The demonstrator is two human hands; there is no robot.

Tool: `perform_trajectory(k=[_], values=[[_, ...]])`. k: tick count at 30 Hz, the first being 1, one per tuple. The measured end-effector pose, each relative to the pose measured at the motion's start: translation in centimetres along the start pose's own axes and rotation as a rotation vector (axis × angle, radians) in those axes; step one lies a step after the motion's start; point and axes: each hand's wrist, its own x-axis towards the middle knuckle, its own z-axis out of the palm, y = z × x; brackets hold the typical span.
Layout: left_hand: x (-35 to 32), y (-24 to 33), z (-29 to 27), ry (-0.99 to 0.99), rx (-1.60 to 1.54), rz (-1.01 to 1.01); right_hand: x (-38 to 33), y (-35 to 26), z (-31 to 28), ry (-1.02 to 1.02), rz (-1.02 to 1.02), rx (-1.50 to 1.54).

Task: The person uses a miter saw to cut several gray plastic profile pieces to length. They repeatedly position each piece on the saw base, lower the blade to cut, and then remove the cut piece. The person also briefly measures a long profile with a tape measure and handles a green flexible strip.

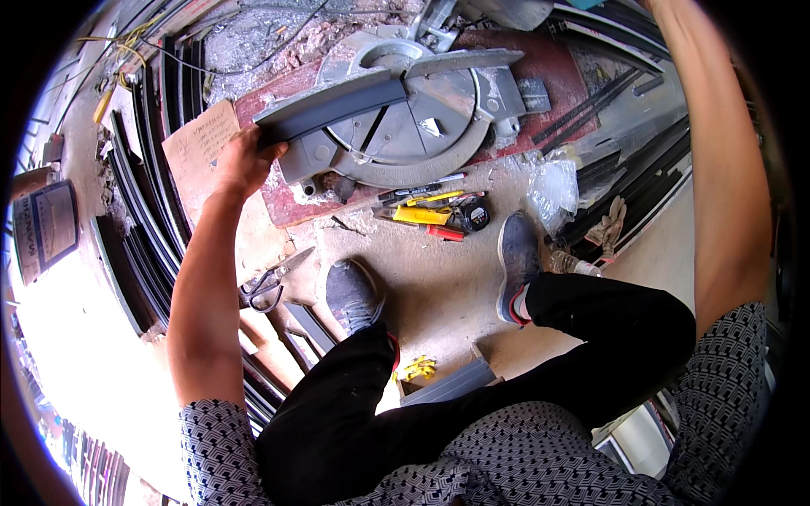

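Observation:
My left hand [249,160] is closed around the left end of a dark grey profile strip [337,110]. The strip lies along the metal fence [464,61] of a mitre saw. Beneath it sits the saw's round grey turntable [422,143], with a dark slot and a small white scrap on top. My right forearm [717,160] reaches up past the top right edge, so that hand is out of the picture. A bit of teal [584,3] shows at the top edge, too little to name.
A marker, yellow cutter [409,214], red-handled tool [445,233] and tape measure [476,214] lie before the saw. Scissors [274,278] rest near my left shoe. Dark profiles [143,177] are stacked on both sides. A glove [606,228] and plastic wrap [553,192] lie to the right.

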Motion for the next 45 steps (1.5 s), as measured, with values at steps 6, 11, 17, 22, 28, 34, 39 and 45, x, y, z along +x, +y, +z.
perform_trajectory(k=[6, 11, 17, 22, 28, 34, 39, 45], values=[[-0.7, 1.3, -0.8, 0.048, 0.026, 0.029, -2.7, 0.1, 1.0, -0.029, -0.033, 0.010], [-0.5, 0.8, -0.3, 0.046, 0.003, 0.020, -4.4, 0.1, 1.5, -0.033, -0.027, -0.055], [-0.4, 0.6, -0.4, 0.066, -0.007, 0.064, -8.8, 0.9, 3.5, 0.060, -0.098, -0.018], [-0.2, 1.1, -0.4, 0.020, 0.031, 0.014, -13.9, 2.1, 5.9, 0.075, -0.207, 0.009], [-0.5, 1.1, -0.7, 0.039, 0.044, 0.027, -18.0, 5.2, 6.8, 0.036, -0.273, -0.046], [-0.9, 1.9, -1.2, 0.022, 0.058, -0.002, -21.1, 6.0, 8.9, 0.051, -0.287, -0.070], [-0.9, 1.4, -1.0, 0.031, 0.050, 0.003, -22.0, 7.0, 9.4, 0.028, -0.313, -0.117], [-0.8, 1.5, -1.0, 0.025, 0.066, -0.002, -23.3, 7.7, 10.4, 0.059, -0.305, -0.136]])
